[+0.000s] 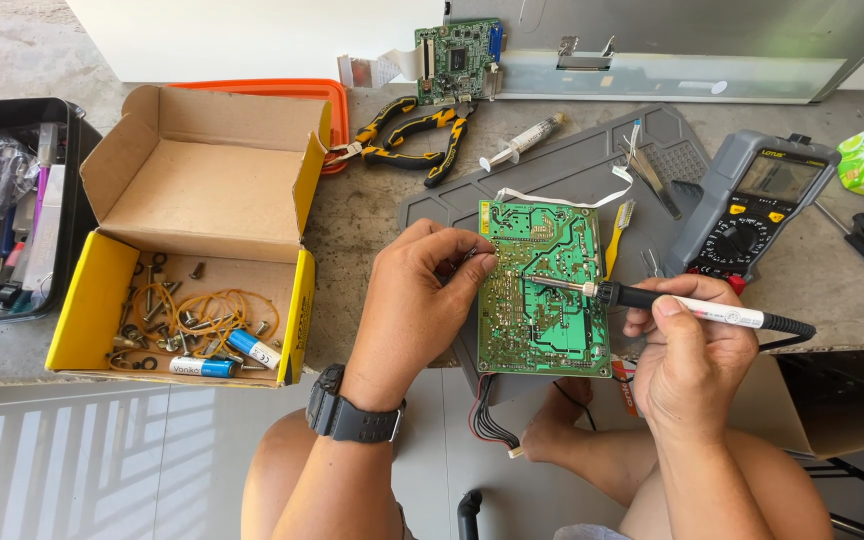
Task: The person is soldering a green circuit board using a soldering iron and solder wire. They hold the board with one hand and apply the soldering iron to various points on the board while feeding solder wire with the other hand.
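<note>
A green circuit board (542, 300) lies solder side up on a grey work mat (572, 170), hanging over the table's front edge. My left hand (422, 300), with a black watch on its wrist, grips the board's left edge with fingers curled at the top. My right hand (687, 350) holds a soldering iron (692, 308) like a pen. The iron's metal tip touches the middle of the board. Black and red wires (487, 420) hang from the board's lower edge.
An open yellow cardboard box (192, 250) with screws, rubber bands and batteries stands at left. A black bin (2, 210) sits at far left. Pliers (412, 135), a syringe (527, 140), a small circuit board (457, 55), a multimeter (752, 205) and tweezers (652, 175) lie behind.
</note>
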